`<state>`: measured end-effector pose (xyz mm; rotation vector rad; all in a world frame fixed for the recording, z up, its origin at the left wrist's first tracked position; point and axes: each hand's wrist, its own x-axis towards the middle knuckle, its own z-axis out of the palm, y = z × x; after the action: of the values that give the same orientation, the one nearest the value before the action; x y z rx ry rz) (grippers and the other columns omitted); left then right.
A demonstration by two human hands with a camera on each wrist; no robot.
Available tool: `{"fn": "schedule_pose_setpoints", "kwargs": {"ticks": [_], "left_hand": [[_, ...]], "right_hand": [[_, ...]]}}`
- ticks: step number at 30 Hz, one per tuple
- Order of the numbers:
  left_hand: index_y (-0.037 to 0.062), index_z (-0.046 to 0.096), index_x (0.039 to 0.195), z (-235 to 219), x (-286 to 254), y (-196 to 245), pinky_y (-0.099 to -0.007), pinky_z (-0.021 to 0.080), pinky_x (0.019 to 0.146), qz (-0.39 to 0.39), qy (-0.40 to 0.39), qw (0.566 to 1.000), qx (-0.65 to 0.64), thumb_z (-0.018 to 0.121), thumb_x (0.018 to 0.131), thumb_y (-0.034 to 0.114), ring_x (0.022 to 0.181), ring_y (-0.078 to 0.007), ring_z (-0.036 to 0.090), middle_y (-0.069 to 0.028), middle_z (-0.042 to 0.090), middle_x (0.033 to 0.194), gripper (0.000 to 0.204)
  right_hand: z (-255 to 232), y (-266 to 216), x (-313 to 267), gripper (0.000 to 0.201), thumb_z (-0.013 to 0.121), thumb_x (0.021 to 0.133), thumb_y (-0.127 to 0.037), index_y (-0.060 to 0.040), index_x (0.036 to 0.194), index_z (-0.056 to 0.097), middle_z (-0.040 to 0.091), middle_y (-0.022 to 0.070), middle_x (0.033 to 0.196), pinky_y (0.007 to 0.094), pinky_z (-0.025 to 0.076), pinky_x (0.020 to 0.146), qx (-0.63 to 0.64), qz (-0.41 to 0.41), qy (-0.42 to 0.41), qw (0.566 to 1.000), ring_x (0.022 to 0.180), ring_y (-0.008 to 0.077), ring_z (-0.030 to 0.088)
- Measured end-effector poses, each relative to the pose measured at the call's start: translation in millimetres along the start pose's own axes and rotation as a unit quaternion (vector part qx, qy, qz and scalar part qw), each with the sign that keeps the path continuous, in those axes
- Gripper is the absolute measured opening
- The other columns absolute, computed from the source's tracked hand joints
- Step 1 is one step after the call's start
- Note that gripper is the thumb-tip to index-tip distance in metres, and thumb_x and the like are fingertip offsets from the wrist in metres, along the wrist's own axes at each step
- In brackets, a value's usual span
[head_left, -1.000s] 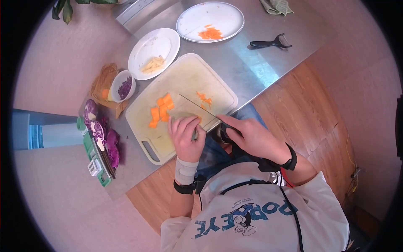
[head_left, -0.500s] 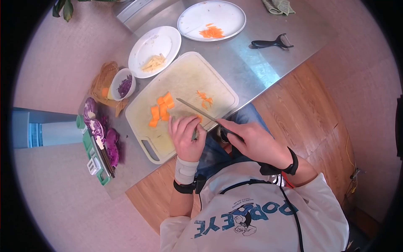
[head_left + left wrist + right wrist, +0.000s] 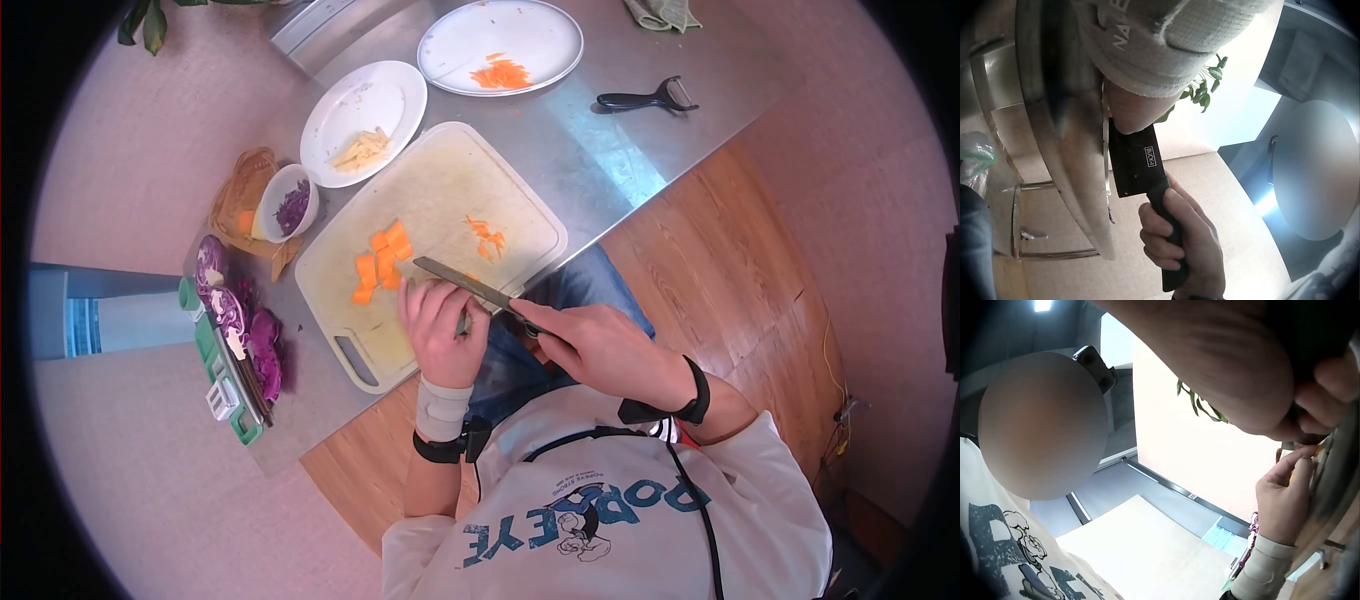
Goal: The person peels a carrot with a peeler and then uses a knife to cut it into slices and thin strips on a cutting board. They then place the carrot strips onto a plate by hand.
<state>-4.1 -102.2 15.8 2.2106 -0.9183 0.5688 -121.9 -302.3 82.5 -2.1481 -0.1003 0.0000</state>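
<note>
My left hand (image 3: 442, 335) rests on the cutting board (image 3: 450, 180) near its front edge, fingers bent over a carrot piece (image 3: 1317, 449) that is mostly hidden beneath them. In my right hand (image 3: 605, 340) is the black handle of a cleaver (image 3: 1135, 159). Its broad dark blade leans flat side up in the head view, right beside the left fingertips. Thick carrot slices (image 3: 385, 258) lie on the board beyond the left hand. Thin carrot strips (image 3: 486, 238) are scattered on the board's right side, past the blade.
Behind the board stand a white plate (image 3: 340, 110) of pale strips and an oval plate (image 3: 450, 40) of carrot shreds. A bowl (image 3: 270, 215) of shredded purple cabbage, a wicker basket (image 3: 238, 185) and cabbage pieces (image 3: 262, 345) are at left. A peeler (image 3: 645, 98) lies at right.
The cleaver's tip has swung toward me and slightly left, and its flat side now shows more. My left hand stays in place on the carrot piece.
</note>
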Motion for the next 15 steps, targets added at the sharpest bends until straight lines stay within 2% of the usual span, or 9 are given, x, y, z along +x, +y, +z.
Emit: {"fn": "schedule_pose_setpoints", "kwargs": {"ticks": [15], "left_hand": [[0.0074,0.074,0.096,-1.0,1.6,0.9,-0.0576,0.037,0.120,-0.007,0.001,1.000,0.002,0.076,0.080,0.001,0.108,-0.0286,0.065,-0.0040,0.071,0.105,0.017]], "right_hand": [[-2.1,-6.3,5.7,0.043,0.062,0.100,-0.008,0.0002,0.142,0.060,0.072,0.0225,0.082,0.0521,0.054,0.068,0.023,0.029,-0.017,0.999,0.076,0.0423,0.070]]}}
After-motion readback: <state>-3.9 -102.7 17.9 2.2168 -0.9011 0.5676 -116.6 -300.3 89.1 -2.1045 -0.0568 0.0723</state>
